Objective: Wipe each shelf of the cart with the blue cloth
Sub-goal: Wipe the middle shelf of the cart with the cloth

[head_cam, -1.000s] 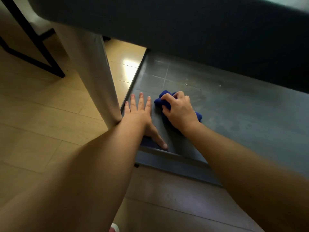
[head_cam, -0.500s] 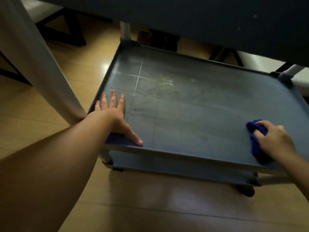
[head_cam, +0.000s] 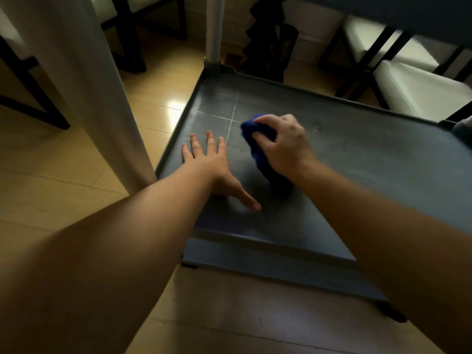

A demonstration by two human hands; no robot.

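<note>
A grey cart shelf point(head_cam: 370, 169) with a raised rim fills the middle of the view. My right hand point(head_cam: 283, 144) grips the bunched blue cloth point(head_cam: 260, 154) and presses it on the shelf's left half, near pale scratch lines. My left hand point(head_cam: 212, 167) lies flat on the shelf by its left edge, fingers spread, thumb pointing toward me. The two hands are close together, apart by a small gap. A lower shelf's edge point(head_cam: 255, 261) shows below the front rim.
A pale cart post point(head_cam: 102, 98) stands close at the left, and another post point(head_cam: 214, 29) rises at the shelf's far left corner. Dark chair legs point(head_cam: 33, 98) and white cushioned seats point(head_cam: 419, 90) stand on the wooden floor point(head_cam: 51, 180) behind.
My right hand swept the blue cloth from the left of the shelf to its right front corner, then back to the left half. My left hand stayed flat near the left edge.
</note>
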